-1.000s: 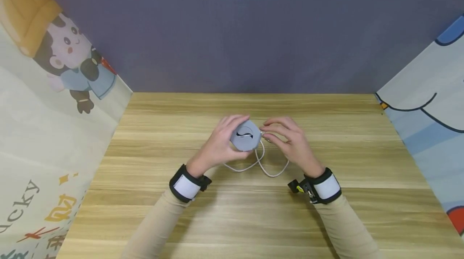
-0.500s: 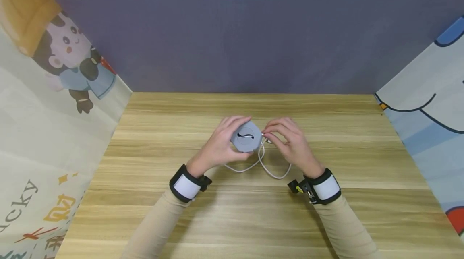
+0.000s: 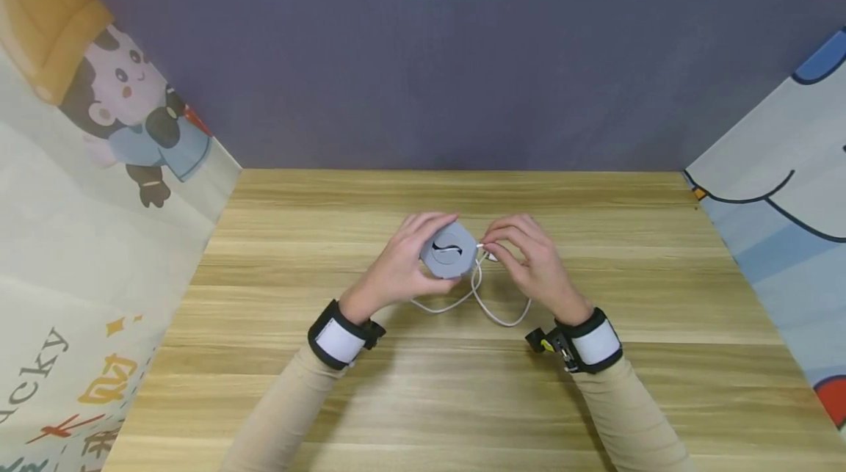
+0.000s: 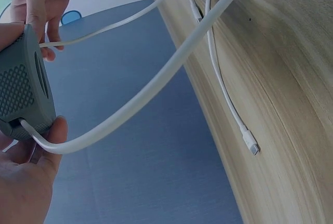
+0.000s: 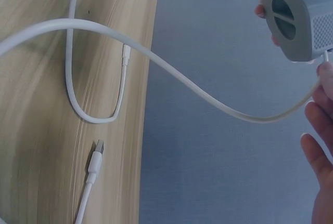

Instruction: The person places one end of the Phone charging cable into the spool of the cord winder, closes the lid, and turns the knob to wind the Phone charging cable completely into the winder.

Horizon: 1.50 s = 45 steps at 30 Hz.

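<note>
My left hand (image 3: pixel 405 259) grips a grey six-sided cable case (image 3: pixel 448 263) from its left side, fingers over the far edge and thumb along the near edge. An S-shaped slot shows on its top face in the head view. At the case's right side my right hand (image 3: pixel 538 263) pinches a white cable (image 5: pixel 182 80) between thumb and fingertips, a short piece of it showing between case and fingers. Another run of white cable (image 4: pixel 135 104) comes out of an opening on the textured side of the case (image 4: pixel 21 86) in the left wrist view.
Loops of the cable hang and lie over the wooden table (image 3: pixel 423 413) below the hands. A white plug with a metal tip (image 5: pixel 95 162) lies on the wood in the right wrist view. A dark grey-blue panel (image 3: pixel 423 53) stands behind, with printed sheets at both sides.
My right hand has shifted slightly right, away from the case, still pinching the cable. More white shows between fingers and case, and the cable loop has moved a little right.
</note>
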Available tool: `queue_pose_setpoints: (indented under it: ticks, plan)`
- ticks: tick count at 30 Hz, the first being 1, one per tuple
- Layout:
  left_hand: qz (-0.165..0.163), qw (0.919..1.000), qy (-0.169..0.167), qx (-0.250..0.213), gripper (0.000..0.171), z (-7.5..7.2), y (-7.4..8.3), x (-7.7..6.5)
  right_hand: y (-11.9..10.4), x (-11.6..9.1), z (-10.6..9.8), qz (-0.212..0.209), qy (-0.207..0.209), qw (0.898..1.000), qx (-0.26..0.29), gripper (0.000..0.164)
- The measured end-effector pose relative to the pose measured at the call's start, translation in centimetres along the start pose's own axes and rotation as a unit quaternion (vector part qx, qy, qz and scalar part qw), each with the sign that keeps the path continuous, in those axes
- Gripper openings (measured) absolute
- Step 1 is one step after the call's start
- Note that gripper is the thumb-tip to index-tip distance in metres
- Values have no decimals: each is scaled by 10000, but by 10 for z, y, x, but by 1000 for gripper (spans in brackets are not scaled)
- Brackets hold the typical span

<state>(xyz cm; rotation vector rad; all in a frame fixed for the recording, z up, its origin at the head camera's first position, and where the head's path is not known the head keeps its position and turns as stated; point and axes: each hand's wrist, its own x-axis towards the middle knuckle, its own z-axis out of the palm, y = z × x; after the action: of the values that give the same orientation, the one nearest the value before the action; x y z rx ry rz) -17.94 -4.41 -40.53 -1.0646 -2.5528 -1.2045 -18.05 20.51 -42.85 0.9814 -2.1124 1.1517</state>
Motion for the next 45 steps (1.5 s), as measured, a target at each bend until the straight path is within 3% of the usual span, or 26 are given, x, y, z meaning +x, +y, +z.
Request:
queue_pose_setpoints:
  ticks: [20,29,35,38,45]
  plan:
    - [8,10000,-26,-2,92,2,-3,-2,4,-6,-5,176,-64,9998,44,27]
    - [90,9999,-48,15,93,4,-4,-3,7,-10,-4,213,-274,9992,200,29]
    - [112,9998,-133,135,92,8,-4,-3,9,-15,-4,396,-639,9970,174,30]
    - [114,9996,-172,208,93,11,-4,-3,7,-17,-3,602,-883,9940,218,39]
    - [5,9995,-230,235,96,18,-6,-4,1,-19,1,885,-1541,9839,200,86]
